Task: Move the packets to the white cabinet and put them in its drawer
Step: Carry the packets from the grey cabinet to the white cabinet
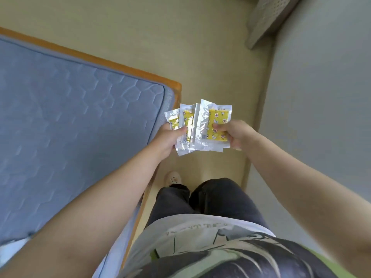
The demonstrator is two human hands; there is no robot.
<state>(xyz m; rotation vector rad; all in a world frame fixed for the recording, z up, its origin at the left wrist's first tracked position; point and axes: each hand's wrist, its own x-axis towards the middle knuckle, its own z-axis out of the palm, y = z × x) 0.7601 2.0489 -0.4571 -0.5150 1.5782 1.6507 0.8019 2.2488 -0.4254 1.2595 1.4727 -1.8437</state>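
Several clear plastic packets (200, 125) with yellow patterned contents are fanned out in front of me, above the floor. My left hand (168, 139) grips the left ones, thumb on top. My right hand (234, 135) pinches the front right packet (217, 121) at its right edge. The white cabinet and its drawer are not in view.
A blue quilted mattress (80, 121) on an orange wooden frame (176, 87) fills the left. Beige floor (210, 67) runs ahead between the bed and a grey wall (321, 117) on the right. A grey perforated object (267, 19) stands at the top right. My legs and a shoe (173, 178) are below.
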